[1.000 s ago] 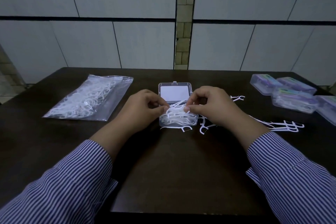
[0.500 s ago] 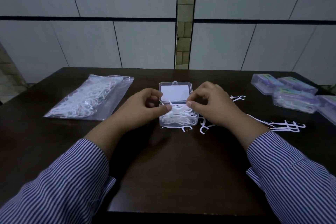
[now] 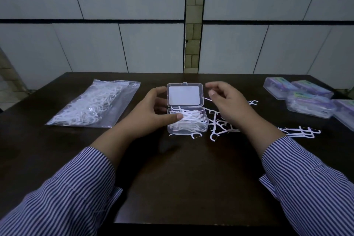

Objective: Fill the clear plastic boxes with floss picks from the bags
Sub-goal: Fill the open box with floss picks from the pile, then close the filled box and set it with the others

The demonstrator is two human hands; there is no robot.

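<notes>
I see the left hand with fingers spread loosely, thumb pressing floss picks piled in the open clear box mid-table. The right hand hovers beside the lid, fingers loosely curled, holding nothing.

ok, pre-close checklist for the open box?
1. Lid upright, fully open: ok.
2. Floss picks below the rim of the clear plastic box: not ok, several stick up over the edge.
3. Left hand thumb on the pile: ok.
4. Right hand free: ok, holds nothing.
5. Hinge line free of picks: cannot tell.
6. Loose picks touching the box's right side: not ok.
</notes>
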